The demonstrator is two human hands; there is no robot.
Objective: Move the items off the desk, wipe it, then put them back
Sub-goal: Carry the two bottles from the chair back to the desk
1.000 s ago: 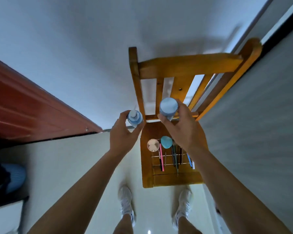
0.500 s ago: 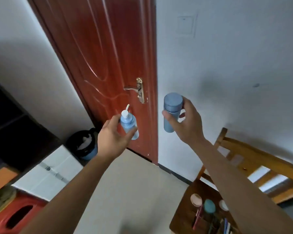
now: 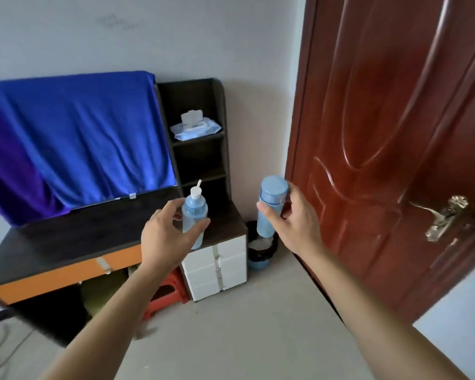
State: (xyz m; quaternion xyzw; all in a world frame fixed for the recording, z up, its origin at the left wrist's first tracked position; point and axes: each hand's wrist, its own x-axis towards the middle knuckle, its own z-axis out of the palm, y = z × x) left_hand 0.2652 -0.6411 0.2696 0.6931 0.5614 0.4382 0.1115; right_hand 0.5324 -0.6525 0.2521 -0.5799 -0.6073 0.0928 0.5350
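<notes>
Head view: a dark wooden desk with an orange drawer front spreads toward nine o'clock. The right hand, just toward three o'clock of centre, wraps fingers and thumb round a pale blue capped plastic cylinder bottle. The left hand grips a smaller clear blue pump bottle at its waist. Both bottles are held in the air before the desk. They look light, rigid and smooth, so mid-body holds suit them. Half a second ago the view faced the door, which now sits at three o'clock.
</notes>
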